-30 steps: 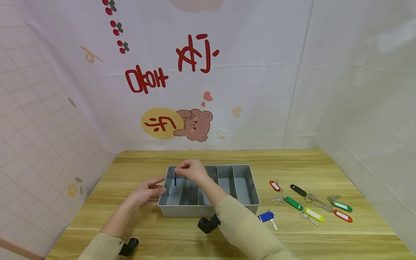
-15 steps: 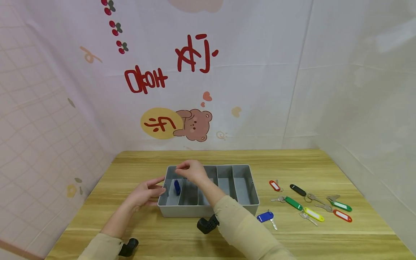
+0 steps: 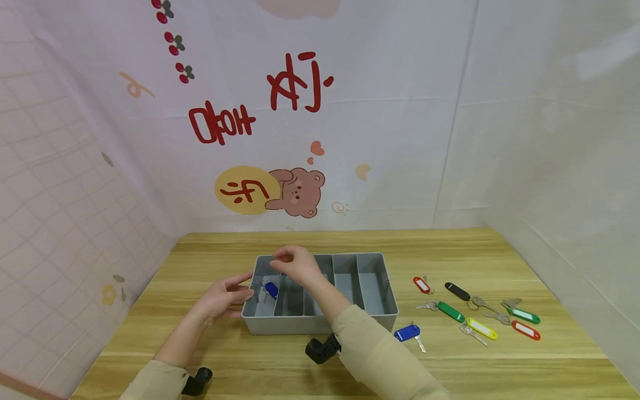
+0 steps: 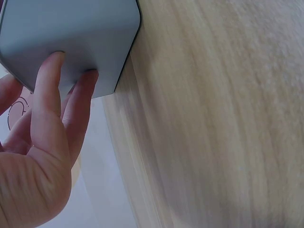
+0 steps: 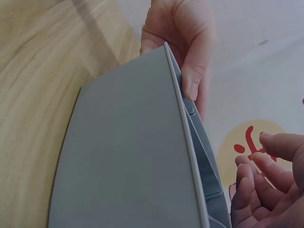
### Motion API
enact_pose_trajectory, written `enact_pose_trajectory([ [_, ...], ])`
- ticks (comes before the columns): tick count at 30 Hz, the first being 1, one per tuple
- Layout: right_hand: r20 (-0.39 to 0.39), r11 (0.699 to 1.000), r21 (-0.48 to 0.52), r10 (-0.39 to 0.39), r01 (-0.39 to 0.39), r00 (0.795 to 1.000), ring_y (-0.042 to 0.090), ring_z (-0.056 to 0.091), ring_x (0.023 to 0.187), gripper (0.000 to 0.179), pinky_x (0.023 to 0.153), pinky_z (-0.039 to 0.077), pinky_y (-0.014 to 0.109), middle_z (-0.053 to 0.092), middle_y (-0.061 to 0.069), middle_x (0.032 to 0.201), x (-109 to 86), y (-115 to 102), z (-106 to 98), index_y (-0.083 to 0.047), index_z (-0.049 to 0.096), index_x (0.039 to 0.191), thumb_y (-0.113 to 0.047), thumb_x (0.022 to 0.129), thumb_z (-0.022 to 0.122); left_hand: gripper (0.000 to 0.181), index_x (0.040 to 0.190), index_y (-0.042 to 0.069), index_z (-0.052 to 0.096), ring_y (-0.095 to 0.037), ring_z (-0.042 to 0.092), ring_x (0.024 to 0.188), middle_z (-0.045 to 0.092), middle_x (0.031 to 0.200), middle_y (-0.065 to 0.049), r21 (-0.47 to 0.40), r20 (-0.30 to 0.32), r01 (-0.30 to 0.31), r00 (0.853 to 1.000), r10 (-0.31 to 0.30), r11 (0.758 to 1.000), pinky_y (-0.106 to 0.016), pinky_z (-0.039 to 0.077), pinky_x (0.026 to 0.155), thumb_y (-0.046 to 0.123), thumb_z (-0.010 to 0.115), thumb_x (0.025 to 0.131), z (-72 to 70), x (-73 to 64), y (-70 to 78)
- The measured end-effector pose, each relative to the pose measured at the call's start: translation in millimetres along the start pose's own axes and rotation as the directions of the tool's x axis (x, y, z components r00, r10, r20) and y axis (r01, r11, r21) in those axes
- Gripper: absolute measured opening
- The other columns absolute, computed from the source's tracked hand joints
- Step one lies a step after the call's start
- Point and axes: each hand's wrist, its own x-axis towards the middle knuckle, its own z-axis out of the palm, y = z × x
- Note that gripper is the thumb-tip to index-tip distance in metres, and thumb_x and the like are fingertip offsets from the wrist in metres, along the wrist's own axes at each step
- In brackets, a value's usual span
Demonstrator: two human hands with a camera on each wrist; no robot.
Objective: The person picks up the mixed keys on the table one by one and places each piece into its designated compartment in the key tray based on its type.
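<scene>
Pinching grey tray [image 3: 277,325], lower centre: left hand [image 3: 226,297] | empty, loose: right hand [image 3: 299,265] | best lifted clear, blue-tagged key [image 3: 271,290] undisturbed

Free room above the rightmost compartment [image 3: 376,289], right forearm [image 3: 332,297] over middle of grey tray [image 3: 280,325]

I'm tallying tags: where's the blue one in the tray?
In the head view, the blue tag lies in the leftmost compartment of the gray tray, right of the left hand.

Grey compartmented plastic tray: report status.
Left hand grips grey compartmented plastic tray at left end. Right hand above it, holding nothing. Blue plastic key tag in leftmost compartment. Right hand partly blocks head view.
</scene>
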Motion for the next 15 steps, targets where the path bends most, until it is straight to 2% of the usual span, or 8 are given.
enact_pose_trajectory([
  [8, 0.014, 0.997, 0.069, -0.024, 0.023, 1.0, 0.013, 0.062, 0.085, 0.025, 0.069, 0.056, 0.029, 0.069, -0.002, 0.099, -11.1, 0, -7, -0.012, 0.071, 0.113, -0.024, 0.091, 0.074, 0.07, 0.153, -0.001, 0.031, -0.031, 0.067, 0.097, 0.051, 0.131, -0.034, 0.0, -0.015, 0.003, 1.0, -0.003, 1.0, -0.043, 0.06, 0.074, 0.01, 0.067, 0.094, -0.2, 0.4, -0.8],
  [15, 0.021, 0.991, 0.125, -0.057, 0.054, 0.998, 0.014, 0.061, 0.083, 0.027, 0.068, 0.055, 0.028, 0.068, 0.001, 0.1, -19.1, 1, -17, -0.008, 0.07, 0.115, -0.022, 0.091, 0.073, 0.07, 0.153, -0.001, 0.031, -0.031, 0.068, 0.096, 0.052, 0.13, -0.034, 0.008, -0.018, 0.005, 1.0, -0.005, 1.0, -0.043, 0.06, 0.074, 0.01, 0.067, 0.094, 0.3, 0.4, -0.8],
])
